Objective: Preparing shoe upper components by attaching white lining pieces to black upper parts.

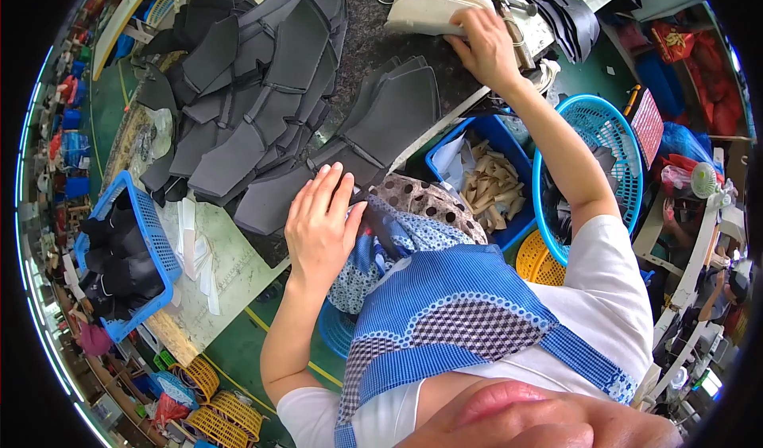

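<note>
My left hand [319, 221] lies with fingers stretched out on the near edge of a dark grey foam-like cut piece [266, 203]. To its right, a small stack of similar dark grey pieces [400, 106] rests along the table edge. My right hand [489, 50] reaches to the far side, its bent fingers and thumb closed at the right edge of a stack of cream-coloured curved pieces [429, 4]. How many of those it grips is hidden. A large overlapping pile of dark grey pieces [262, 74] covers the table's left part.
A blue basket [168, 245] of black pieces stands at the left beside white strips [199, 253]. Below the table's right edge are a blue bin [520, 229] with beige scraps, a round light-blue basket [632, 142] and a yellow basket [540, 261]. More dark pieces [556, 11] lie far right.
</note>
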Tool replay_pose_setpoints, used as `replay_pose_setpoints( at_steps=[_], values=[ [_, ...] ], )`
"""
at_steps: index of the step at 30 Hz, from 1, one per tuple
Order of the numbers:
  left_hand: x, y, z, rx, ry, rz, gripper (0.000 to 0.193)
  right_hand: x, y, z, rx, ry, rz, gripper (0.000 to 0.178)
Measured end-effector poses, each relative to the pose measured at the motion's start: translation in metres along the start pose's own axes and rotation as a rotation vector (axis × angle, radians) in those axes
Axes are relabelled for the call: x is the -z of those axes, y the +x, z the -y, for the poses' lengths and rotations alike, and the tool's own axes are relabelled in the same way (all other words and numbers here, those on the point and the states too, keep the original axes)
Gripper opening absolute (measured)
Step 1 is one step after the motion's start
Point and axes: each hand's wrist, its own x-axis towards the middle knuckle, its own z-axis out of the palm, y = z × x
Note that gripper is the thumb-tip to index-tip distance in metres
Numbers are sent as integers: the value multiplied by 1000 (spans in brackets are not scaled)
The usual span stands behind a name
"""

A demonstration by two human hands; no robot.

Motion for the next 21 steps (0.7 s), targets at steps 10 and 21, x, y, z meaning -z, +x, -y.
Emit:
replay_pose_setpoints(
  at_steps=[10, 21],
  values=[
    [32, 55, -32, 221, -1028, -438, 54, 101, 18, 96, 199, 523, 59, 21],
    [-6, 40, -38, 431, -1862, -233, 27, 42, -80, 165, -1363, 2760, 1052, 48]
  ],
)
